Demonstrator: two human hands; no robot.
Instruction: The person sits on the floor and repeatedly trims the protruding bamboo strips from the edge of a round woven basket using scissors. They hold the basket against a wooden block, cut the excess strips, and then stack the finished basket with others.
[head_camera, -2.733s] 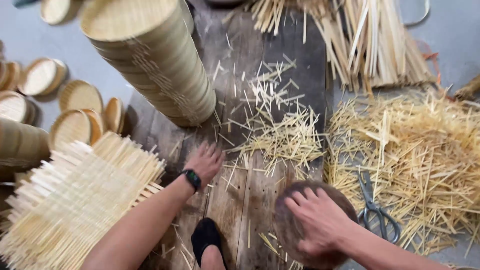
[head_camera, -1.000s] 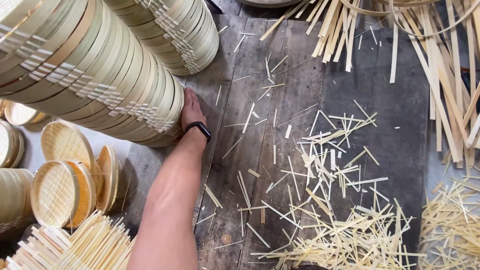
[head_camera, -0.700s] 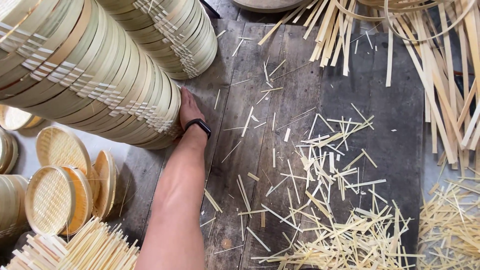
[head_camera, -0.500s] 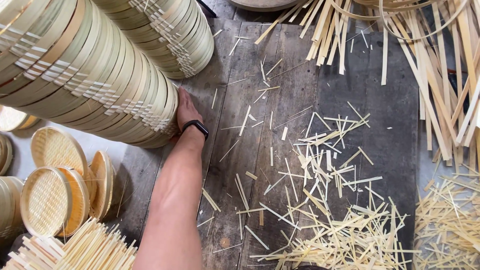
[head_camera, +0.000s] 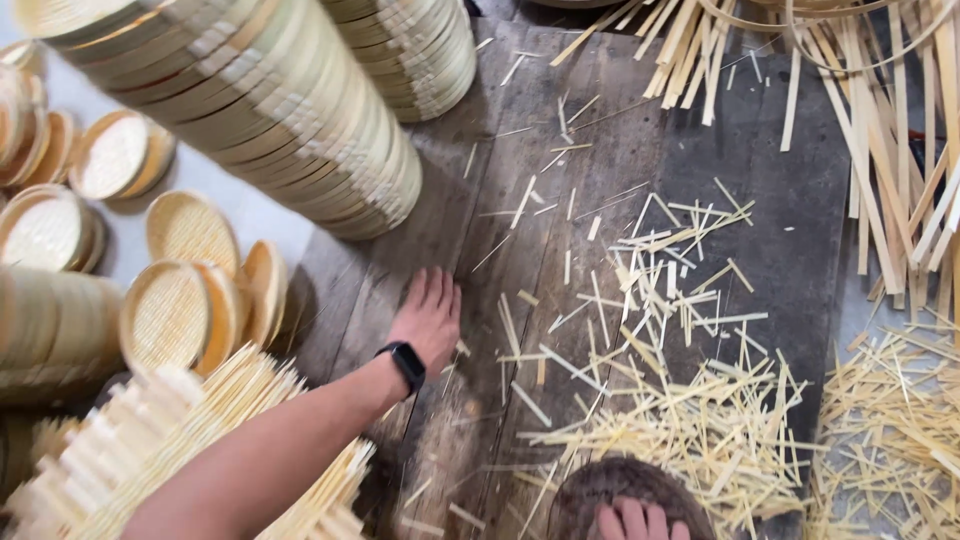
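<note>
Our left hand (head_camera: 430, 318) has drawn back from the foot of the leaning stack of bamboo steamer rings (head_camera: 270, 110), which it touched a moment ago, and now lies flat on the dark wooden board (head_camera: 620, 130), fingers spread and holding nothing, as if to brace us. The stack stands well behind it, tilted. Loose bamboo offcuts (head_camera: 680, 420) lie scattered to the right, likely where trimming dropped them. At the bottom edge our right hand (head_camera: 632, 522) shows only fingertips resting on a dark round block (head_camera: 600, 485); we cannot tell its grip. A black wristband (head_camera: 405, 366) sits on the left wrist
</note>
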